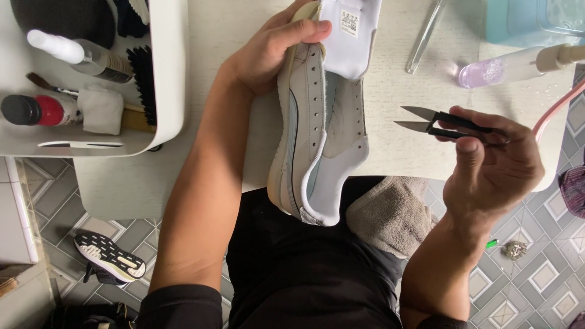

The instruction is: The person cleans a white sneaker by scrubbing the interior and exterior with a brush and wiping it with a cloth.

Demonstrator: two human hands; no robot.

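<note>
— As the view goes down past the black lap, what do the two hands do?

— Nearest, a grey towel (390, 213) lies on the right thigh. Above it the right hand (490, 167) is raised, thumb and fingers pinched on black thread snips (448, 125); the two open blades point to the left, toward the shoe.

— And the left one?

— The left forearm stretches up from the lap. The left hand (271, 52) is clenched around the front end of a white sneaker (317, 122), thumb laid across its side.

— How does the sneaker lie?

— Its long axis runs near to far. The heel hangs over the edge of the white table (396, 146), above the lap; the toe points away. It has no laces, and the tongue is folded out at the far end.

— What else stands around?

— At the left, a white bin (170, 73) holds bottles, brushes and a cloth. Far right, a clear pink bottle (506, 67) lies on the table. Another shoe (109, 256) rests sole-up on the tiled floor.
</note>
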